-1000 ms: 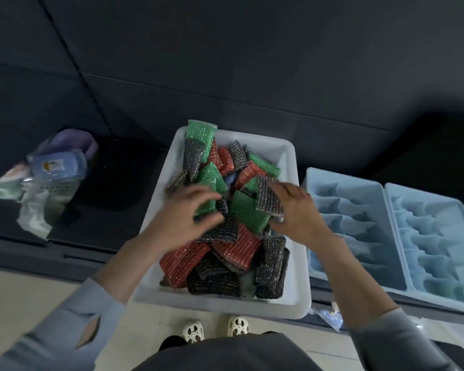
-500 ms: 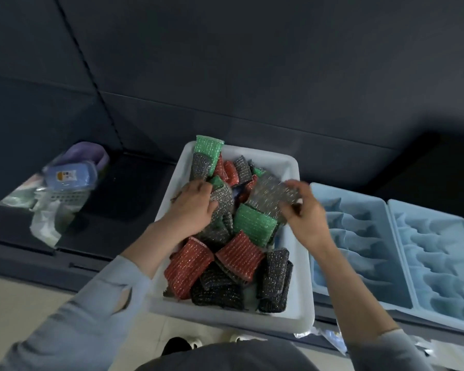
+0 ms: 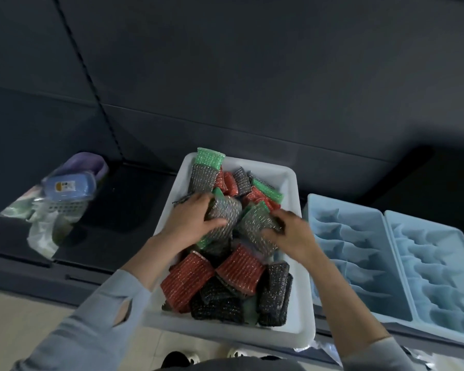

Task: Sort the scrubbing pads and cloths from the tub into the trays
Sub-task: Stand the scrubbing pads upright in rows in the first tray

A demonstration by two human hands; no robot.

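Note:
A white tub [image 3: 302, 311] holds several glittery scrubbing pads in red, green, grey and black. My left hand [image 3: 189, 220] grips a grey pad [image 3: 224, 215] near the middle of the pile. Close beside it, my right hand [image 3: 292, 234] grips another grey pad [image 3: 256, 223] with a green edge. Two red pads [image 3: 185, 281] [image 3: 240, 267] lie below the hands, and black pads [image 3: 275, 293] fill the near end. Two light blue divided trays [image 3: 340, 210] [image 3: 418, 218] stand to the right of the tub with nothing in their compartments.
A blue and purple plastic container [image 3: 70, 184] lies on clear bags with a white basket at the left of the dark counter [image 3: 134, 210]. A dark wall rises behind. The pale floor and my shoes [image 3: 181, 357] show below the tub.
My right hand brought its grey pad back down from above the tray side onto the pile. My left hand closed round a grey pad. The camera tilted slightly.

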